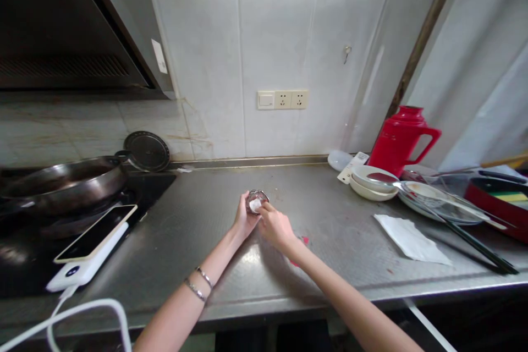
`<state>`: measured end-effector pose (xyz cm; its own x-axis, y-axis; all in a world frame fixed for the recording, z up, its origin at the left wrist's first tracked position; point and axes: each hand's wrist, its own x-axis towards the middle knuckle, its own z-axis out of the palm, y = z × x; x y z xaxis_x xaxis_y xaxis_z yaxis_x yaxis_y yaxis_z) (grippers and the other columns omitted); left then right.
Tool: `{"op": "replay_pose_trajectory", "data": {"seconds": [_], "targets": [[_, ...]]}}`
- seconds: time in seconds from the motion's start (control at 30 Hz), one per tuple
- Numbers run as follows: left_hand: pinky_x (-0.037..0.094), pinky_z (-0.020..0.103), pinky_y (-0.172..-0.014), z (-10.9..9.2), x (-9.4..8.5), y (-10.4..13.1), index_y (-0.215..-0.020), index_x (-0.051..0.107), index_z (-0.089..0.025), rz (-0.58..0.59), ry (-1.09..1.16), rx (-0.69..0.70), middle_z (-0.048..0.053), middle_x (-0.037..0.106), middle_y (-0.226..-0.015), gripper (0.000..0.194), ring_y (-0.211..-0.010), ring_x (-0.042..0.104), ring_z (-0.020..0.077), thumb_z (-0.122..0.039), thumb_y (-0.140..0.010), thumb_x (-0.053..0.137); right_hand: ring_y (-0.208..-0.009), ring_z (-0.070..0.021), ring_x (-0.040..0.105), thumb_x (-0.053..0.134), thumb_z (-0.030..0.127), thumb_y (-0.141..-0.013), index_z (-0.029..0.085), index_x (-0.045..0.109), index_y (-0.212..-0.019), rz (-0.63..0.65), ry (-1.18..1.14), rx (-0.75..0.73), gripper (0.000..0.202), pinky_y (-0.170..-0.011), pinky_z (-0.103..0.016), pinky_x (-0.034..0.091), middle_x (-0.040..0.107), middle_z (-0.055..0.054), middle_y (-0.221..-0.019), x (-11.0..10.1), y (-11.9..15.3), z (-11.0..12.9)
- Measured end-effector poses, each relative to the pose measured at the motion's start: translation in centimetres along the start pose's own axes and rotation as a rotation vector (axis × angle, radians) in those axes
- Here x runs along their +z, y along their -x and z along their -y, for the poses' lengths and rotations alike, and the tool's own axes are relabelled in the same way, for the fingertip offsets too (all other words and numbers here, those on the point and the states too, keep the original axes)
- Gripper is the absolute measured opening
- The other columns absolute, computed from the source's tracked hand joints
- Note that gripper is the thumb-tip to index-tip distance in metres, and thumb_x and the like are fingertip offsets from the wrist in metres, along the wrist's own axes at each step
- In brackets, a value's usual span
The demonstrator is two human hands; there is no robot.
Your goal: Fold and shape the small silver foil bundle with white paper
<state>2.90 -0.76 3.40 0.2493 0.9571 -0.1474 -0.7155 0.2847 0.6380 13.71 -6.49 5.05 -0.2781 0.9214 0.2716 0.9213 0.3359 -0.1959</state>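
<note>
Near the middle of the steel counter, my left hand (244, 216) is wrapped round a small round glass-like container (250, 198). A white wad, perhaps tissue, (255, 204) shows inside its opening. My right hand (275, 225) has its fingers pinched together on this white wad at the container's right edge. The fingertips are partly hidden. Small red pieces (306, 240) lie on the counter just right of my right hand, some partly behind the forearm.
A pan (61, 187) stands on the black stove at left, with a phone (97, 234) on a white power bank (88, 264). At right are a red flask (398, 143), stacked bowls (371, 192), a white cloth or paper (410, 239) and black chopsticks (474, 245).
</note>
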Motion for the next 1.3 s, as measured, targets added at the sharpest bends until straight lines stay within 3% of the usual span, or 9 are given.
{"op": "replay_pose_trajectory", "data": {"seconds": [0.2,0.33,0.43,0.6,0.77,0.9,1.03,1.3], "targets": [[0.047,0.025,-0.06,0.5,-0.1,0.0,-0.074,0.065,-0.012,0.0,0.039,0.035,0.006,0.069,-0.067,0.037,-0.06,0.063,0.0162,-0.045,-0.082,0.05,-0.091,-0.0166,0.063,0.045,0.024,-0.089,0.025,0.059,-0.109,-0.08,-0.182,0.123,0.025,-0.069,-0.023,0.045,0.06,-0.005,-0.114,1.4,-0.2,1.5],[0.046,0.024,-0.057,0.8,0.1,0.1,-0.076,0.065,-0.012,0.008,0.055,0.015,0.005,0.069,-0.068,0.035,-0.059,0.062,0.0146,-0.043,-0.083,0.05,-0.091,-0.0164,0.063,0.046,0.024,-0.09,0.026,0.06,-0.107,-0.104,-0.161,0.104,0.022,-0.069,-0.023,0.045,0.061,-0.004,-0.113,1.8,-0.5,0.5],[0.047,0.025,-0.062,0.7,0.0,0.2,-0.083,0.067,-0.011,0.11,0.035,-0.021,0.008,0.071,-0.079,0.034,-0.067,0.065,0.0168,-0.041,-0.082,0.051,-0.092,-0.0168,0.063,0.044,0.026,-0.092,0.026,0.059,-0.109,-0.1,-0.104,0.044,0.022,-0.069,-0.023,0.046,0.061,-0.004,-0.115,1.3,-0.3,-0.7],[0.049,0.034,-0.073,-1.0,-1.0,-0.4,-0.107,0.065,-0.01,0.322,-0.071,-0.158,0.016,0.07,-0.099,0.046,-0.085,0.066,0.0253,-0.047,-0.084,0.047,-0.089,-0.0159,0.064,0.037,0.026,-0.096,0.026,0.057,-0.112,0.02,0.116,-0.177,0.025,-0.062,-0.022,0.044,0.059,-0.005,-0.121,-0.9,0.4,-3.5],[0.049,0.035,-0.063,-1.7,-2.1,-1.1,-0.108,0.064,-0.009,0.295,-0.218,-0.318,0.015,0.072,-0.082,0.057,-0.067,0.067,0.0245,-0.057,-0.085,0.044,-0.085,-0.0152,0.062,0.039,0.016,-0.095,0.02,0.058,-0.102,0.118,0.289,-0.553,0.021,-0.062,-0.022,0.042,0.063,-0.007,-0.106,-2.7,0.0,-5.6],[0.051,0.034,-0.061,-1.0,-1.7,-1.1,-0.094,0.068,-0.009,0.254,-0.22,-0.374,0.011,0.071,-0.072,0.044,-0.061,0.066,0.022,-0.049,-0.085,0.051,-0.094,-0.0175,0.057,0.038,0.019,-0.097,0.017,0.058,-0.096,0.12,0.377,-0.693,0.02,-0.062,-0.022,0.041,0.063,-0.007,-0.1,-3.2,-1.0,-6.0],[0.048,0.025,-0.054,-0.4,-0.9,-1.1,-0.083,0.068,-0.009,0.138,-0.198,-0.214,0.008,0.07,-0.067,0.03,-0.054,0.062,0.015,-0.034,-0.087,0.053,-0.094,-0.0184,0.054,0.039,0.016,-0.096,0.017,0.058,-0.096,0.083,0.421,-0.642,0.019,-0.061,-0.023,0.042,0.062,-0.008,-0.104,-3.4,-1.8,-6.1],[0.048,0.026,-0.059,0.3,-0.8,-1.4,-0.081,0.068,-0.01,0.031,-0.098,-0.051,0.007,0.071,-0.073,0.031,-0.06,0.063,0.0155,-0.036,-0.086,0.052,-0.099,-0.0226,0.051,0.042,0.006,-0.088,0.018,0.057,-0.104,0.032,0.354,-0.416,0.025,-0.065,-0.027,0.047,0.059,-0.009,-0.116,-1.5,-1.4,-5.0]]}}
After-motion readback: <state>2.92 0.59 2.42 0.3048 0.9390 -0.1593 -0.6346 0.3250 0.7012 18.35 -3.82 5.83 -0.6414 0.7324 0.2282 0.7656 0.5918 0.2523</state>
